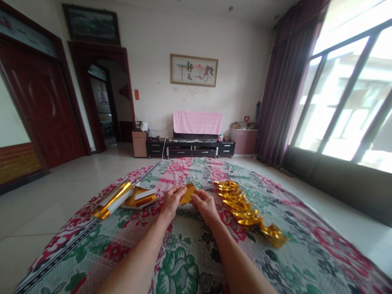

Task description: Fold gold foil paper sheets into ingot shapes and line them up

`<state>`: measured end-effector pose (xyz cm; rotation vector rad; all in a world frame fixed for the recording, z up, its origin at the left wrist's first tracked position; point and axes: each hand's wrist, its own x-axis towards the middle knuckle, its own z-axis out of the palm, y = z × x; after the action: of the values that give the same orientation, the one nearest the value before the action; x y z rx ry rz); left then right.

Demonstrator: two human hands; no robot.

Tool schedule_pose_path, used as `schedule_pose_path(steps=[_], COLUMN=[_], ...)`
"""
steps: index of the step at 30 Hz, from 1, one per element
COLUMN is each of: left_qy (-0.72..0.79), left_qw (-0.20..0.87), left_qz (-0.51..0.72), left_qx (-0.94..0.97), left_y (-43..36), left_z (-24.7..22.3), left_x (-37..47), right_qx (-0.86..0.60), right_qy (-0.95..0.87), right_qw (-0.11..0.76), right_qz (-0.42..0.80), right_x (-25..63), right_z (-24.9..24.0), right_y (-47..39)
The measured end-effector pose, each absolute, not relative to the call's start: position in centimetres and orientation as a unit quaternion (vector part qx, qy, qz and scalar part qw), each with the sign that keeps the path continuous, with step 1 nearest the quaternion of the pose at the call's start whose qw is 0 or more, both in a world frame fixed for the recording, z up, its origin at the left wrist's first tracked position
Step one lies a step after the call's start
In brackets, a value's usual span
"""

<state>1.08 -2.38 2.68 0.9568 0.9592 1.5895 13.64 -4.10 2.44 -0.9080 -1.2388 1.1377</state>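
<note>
We see the left hand [173, 200] and right hand [205, 204], nearly closed, pinching one foil [188, 195], which seems folded.

Spread before me, with my own side at six o'clock, is a patterned cloth [179, 269] of red and green flowers. On it, around nine, lie a curled gold-and-white bundle [114, 200] and, just beside it, a flatter gold stack [143, 197]; folded gold pieces [246, 215] form a row from two to four.
</note>
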Motion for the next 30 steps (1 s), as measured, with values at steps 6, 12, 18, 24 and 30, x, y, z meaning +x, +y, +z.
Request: schedule_pose_path(steps=[6, 12, 18, 24, 30], left_qy=[0.387, 0.386, 0.389, 0.404, 0.403], left_qw=[0.485, 0.496, 0.475, 0.465, 0.454], left_qz=[0.673, 0.671, 0.673, 0.668, 0.673], left_qx=[0.403, 0.393, 0.412, 0.418, 0.423], left_y=[-2.16, -2.54, -2.02, -2.11, -2.1], left_z=[2.57, 3.07, 2.86, 2.95, 3.12], left_x=[0.73, 0.99, 1.26, 1.27, 1.36], right_qx=[-0.396, -0.389, -0.387, -0.372, -0.374], right_qy=[-0.533, -0.504, -0.517, -0.527, -0.529], right_qw=[0.575, 0.596, 0.573, 0.561, 0.563], right_qz=[0.478, 0.489, 0.504, 0.518, 0.513], right_x=[13.79, 13.6, 13.74, 13.79, 13.75], right_z=[1.89, 1.85, 2.45, 2.09, 2.18], right_y=[-3.7, -3.57, -3.97, -3.79, -3.84])
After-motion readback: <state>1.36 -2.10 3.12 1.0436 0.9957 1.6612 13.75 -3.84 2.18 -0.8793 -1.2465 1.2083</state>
